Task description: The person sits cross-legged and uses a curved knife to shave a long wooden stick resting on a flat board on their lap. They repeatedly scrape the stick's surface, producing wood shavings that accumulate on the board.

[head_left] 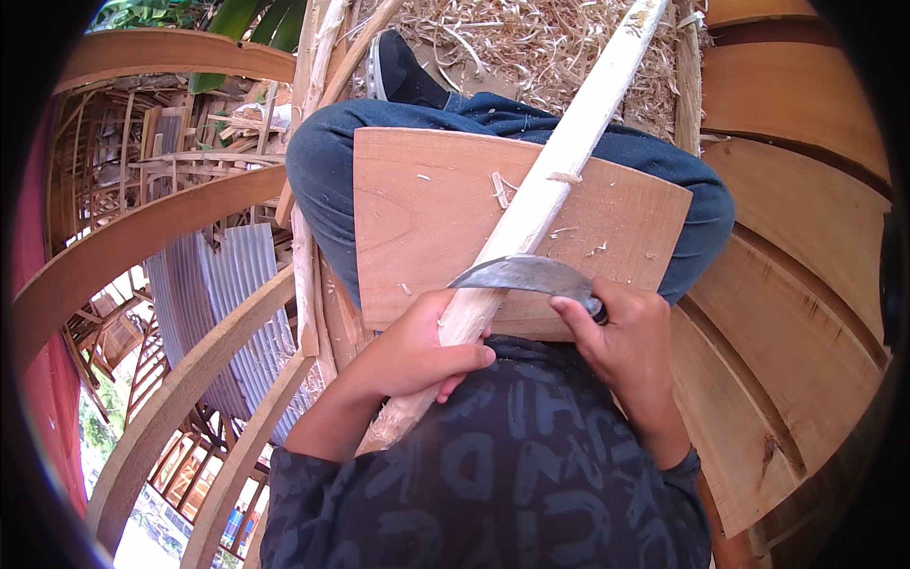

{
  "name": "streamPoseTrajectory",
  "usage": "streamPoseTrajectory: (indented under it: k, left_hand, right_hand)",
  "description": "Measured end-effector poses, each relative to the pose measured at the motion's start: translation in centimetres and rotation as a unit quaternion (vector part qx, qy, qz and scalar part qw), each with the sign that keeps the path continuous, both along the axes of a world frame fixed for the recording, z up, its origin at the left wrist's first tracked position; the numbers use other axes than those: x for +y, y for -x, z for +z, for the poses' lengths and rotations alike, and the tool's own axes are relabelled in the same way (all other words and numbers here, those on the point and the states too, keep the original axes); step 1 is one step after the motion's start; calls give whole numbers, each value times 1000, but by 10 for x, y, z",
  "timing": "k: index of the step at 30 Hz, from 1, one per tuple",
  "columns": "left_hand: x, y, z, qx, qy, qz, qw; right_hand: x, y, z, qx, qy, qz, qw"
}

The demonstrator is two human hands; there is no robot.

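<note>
A long pale strip of wood (540, 194) runs slantwise across my lap, from beside my waist to the far top. My left hand (422, 351) is wrapped round its near part. In my right hand (614, 327) is the dark handle of a curved knife (526, 273), its grey blade pointing left. The blade lies across the strip just beyond my left hand. Under both, a flat wooden board (427, 218) rests over my crossed legs. Small shavings lie on the board, and one curl (565, 177) sits on the strip.
A heap of wood shavings (531, 47) covers the ground ahead. Wide wooden planks (806, 209) stand close on my right. Curved wooden slats (180, 228) are on my left, with corrugated metal sheets (223, 313) beyond them. Rough poles (308, 190) run beside my left knee.
</note>
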State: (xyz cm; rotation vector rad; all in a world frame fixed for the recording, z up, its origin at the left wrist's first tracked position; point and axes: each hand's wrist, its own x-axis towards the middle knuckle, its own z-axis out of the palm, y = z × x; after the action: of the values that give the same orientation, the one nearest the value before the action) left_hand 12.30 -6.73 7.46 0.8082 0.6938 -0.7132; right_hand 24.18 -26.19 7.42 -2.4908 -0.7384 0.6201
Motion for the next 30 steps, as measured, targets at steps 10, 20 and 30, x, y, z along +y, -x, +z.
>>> streamPoseTrajectory:
  k: [10, 20, 30]
  left_hand:
    - [-3, 1, 2, 2, -15, 7, 1000]
    - [-4, 12, -2, 4, -7, 17, 1000]
    - [-12, 19, 15, -25, -46, -1, 999]
  right_hand:
    - [-1, -15, -16, -76, 27, 3, 997]
    - [-55, -59, -24, -33, 35, -204, 978]
    - [-36, -103, -37, 61, -156, -174, 970]
